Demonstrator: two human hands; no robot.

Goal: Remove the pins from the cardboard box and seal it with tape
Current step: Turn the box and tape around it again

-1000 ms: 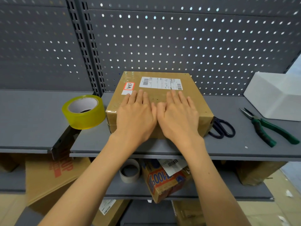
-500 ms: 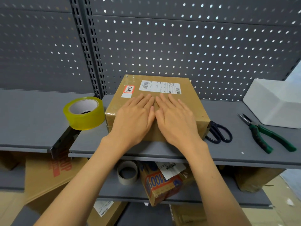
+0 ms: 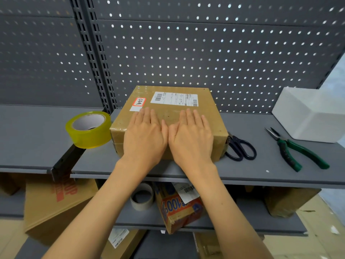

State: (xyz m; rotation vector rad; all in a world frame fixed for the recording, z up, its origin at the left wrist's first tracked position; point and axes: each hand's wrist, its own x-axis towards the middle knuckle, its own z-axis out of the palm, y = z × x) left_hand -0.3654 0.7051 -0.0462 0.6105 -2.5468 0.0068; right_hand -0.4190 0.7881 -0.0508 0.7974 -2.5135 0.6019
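I have both hands flat, fingers straight: left hand (image 3: 144,134) and right hand (image 3: 190,136) press the cardboard box (image 3: 168,116) mid-shelf, likely smoothing its seal. Tape roll (image 3: 88,128) sits just left, pliers (image 3: 296,148) right.

Both hands lay flat on the box, tools to either side.
Left hand (image 3: 144,135) and right hand (image 3: 191,136) rested side by side on the cardboard box (image 3: 168,113); tape roll (image 3: 88,129) left of them, scissors (image 3: 239,148) then pliers (image 3: 296,148) right.
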